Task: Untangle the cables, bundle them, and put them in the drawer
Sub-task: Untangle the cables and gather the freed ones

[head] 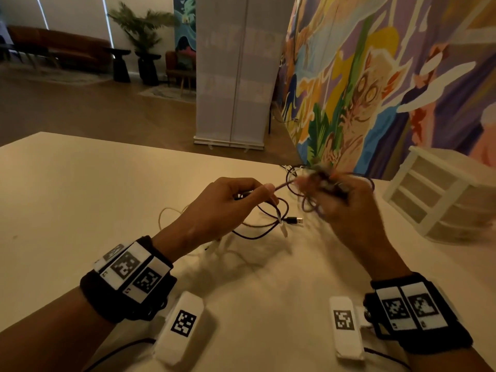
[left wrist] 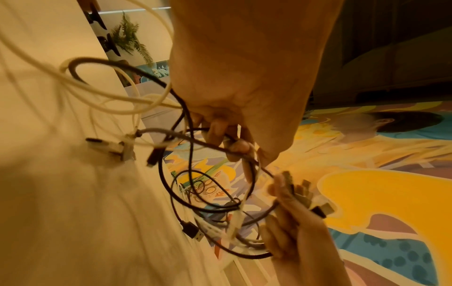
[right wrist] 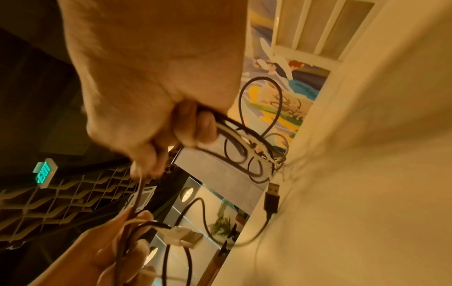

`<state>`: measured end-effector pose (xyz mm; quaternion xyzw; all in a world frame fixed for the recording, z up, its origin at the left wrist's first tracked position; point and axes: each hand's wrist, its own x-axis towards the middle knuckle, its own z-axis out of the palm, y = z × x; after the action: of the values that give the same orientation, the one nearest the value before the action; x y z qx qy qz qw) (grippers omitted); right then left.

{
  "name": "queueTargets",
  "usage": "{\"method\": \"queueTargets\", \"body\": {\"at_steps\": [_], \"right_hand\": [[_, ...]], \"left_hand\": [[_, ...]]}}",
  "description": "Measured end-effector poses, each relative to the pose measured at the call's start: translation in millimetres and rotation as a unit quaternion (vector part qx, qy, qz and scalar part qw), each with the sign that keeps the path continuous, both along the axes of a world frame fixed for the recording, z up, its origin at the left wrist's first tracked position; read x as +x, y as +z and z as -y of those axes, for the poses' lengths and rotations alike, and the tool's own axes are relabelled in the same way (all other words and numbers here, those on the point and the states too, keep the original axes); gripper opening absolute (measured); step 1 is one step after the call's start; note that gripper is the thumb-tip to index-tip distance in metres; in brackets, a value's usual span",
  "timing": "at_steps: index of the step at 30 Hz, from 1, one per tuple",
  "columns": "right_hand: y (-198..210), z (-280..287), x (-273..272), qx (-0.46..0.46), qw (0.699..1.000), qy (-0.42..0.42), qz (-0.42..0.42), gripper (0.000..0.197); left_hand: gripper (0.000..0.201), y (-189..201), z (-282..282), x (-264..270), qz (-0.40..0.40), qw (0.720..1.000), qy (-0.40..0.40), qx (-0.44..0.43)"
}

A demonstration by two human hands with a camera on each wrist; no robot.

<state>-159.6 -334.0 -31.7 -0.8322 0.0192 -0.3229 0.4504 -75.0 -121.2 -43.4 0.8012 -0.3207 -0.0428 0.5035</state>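
Observation:
A tangle of black and white cables [head: 271, 216] hangs between my two hands above the cream table [head: 107, 183]. My left hand [head: 264, 191] pinches a dark cable [left wrist: 215, 147] near its end. My right hand [head: 326, 190], blurred by motion, grips a bunch of looped cables [right wrist: 234, 135], and several plug ends [left wrist: 303, 191] stick out of it. A black USB plug [head: 294, 220] lies on the table under the hands. White cable loops [left wrist: 97, 92] trail to the left. The white drawer unit [head: 440, 194] stands at the right with all its drawers closed.
A colourful mural wall [head: 375, 89] rises just behind the table's far right edge. A white roll-up banner [head: 236, 76] stands on the floor beyond. Bare tabletop stretches to the left and in front of my wrists.

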Motion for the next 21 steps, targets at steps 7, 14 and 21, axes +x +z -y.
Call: {"method": "queueTargets", "body": {"at_steps": [7, 14, 21], "right_hand": [[5, 24, 6, 0.193, 0.966, -0.149, 0.087, 0.027], [2, 25, 0, -0.108, 0.983, -0.139, -0.052, 0.024], [-2, 6, -3, -0.205, 0.962, 0.106, -0.145, 0.036]], "left_hand": [[0.029, 4, -4, 2, 0.001, 1.0, 0.027, 0.014], [0.029, 4, -7, 5, -0.004, 0.999, 0.009, 0.05], [0.03, 8, -6, -2, -0.08, 0.996, -0.039, 0.003]]}}
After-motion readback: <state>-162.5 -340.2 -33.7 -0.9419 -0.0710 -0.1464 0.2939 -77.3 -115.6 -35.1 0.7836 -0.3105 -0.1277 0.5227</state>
